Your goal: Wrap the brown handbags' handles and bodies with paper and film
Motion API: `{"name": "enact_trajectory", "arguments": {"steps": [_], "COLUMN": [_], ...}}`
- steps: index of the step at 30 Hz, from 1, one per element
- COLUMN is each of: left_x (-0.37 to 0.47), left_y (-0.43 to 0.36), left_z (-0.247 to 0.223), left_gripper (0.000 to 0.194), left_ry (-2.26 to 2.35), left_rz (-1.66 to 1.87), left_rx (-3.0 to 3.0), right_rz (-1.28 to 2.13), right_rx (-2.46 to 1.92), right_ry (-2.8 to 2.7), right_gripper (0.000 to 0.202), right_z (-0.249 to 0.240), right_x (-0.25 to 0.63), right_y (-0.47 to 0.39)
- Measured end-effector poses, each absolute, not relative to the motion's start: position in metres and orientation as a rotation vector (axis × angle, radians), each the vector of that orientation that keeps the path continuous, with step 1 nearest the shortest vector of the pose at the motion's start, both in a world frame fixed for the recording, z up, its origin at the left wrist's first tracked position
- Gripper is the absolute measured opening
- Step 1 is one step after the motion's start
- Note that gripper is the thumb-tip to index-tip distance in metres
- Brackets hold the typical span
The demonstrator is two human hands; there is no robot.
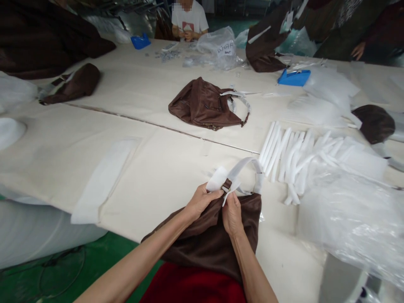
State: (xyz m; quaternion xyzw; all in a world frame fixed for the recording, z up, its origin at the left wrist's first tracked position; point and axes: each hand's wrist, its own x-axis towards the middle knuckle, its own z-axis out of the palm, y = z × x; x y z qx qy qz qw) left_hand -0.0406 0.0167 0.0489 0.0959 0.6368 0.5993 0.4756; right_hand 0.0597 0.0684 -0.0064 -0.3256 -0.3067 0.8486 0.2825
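A dark brown handbag [208, 240] lies at the table's front edge, close to my body. Its strap [244, 166] arches up, covered in a white wrapping. My left hand [202, 200] is closed, thumb and fingers pinching a white foam sheet [217, 179] beside the strap's brown buckle end [226, 184]. Just right of it, my right hand [232, 212] pinches the narrow end of white wrapping below the buckle. Both hands rest over the bag's top edge, and some fingertips are hidden behind the foam and strap.
Another brown handbag [202, 103] lies mid-table. White foam rolls [280, 155] and clear plastic bags [353, 214] are heaped at right. One foam strip [104, 181] lies at left. Blue trays [293, 78] stand farther back. A person in a white shirt [191, 19] sits across the table.
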Motion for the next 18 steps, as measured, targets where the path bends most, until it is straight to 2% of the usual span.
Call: {"name": "enact_trajectory", "arguments": {"steps": [5,12,15,18], "left_x": [-0.036,-0.037,-0.054,-0.081], "left_y": [0.017,0.004,-0.003,0.001], "left_z": [0.045,0.039,0.048,0.054], "left_gripper": [0.04,0.025,0.03,0.039], "left_ry": [1.756,2.107,2.047,1.746], "left_rz": [1.44,1.269,1.187,1.148], "left_rx": [0.404,0.723,0.913,0.83], "right_rz": [2.212,2.069,2.075,2.097], "right_rx": [-0.965,-0.993,-0.985,-0.968], "right_ry": [-0.78,-0.79,-0.71,-0.608], "right_gripper": [0.047,0.028,0.027,0.028], "right_z": [0.005,0.021,0.021,0.019], "right_x": [0.05,0.036,0.036,0.036], "right_y": [0.061,0.061,0.062,0.062]}}
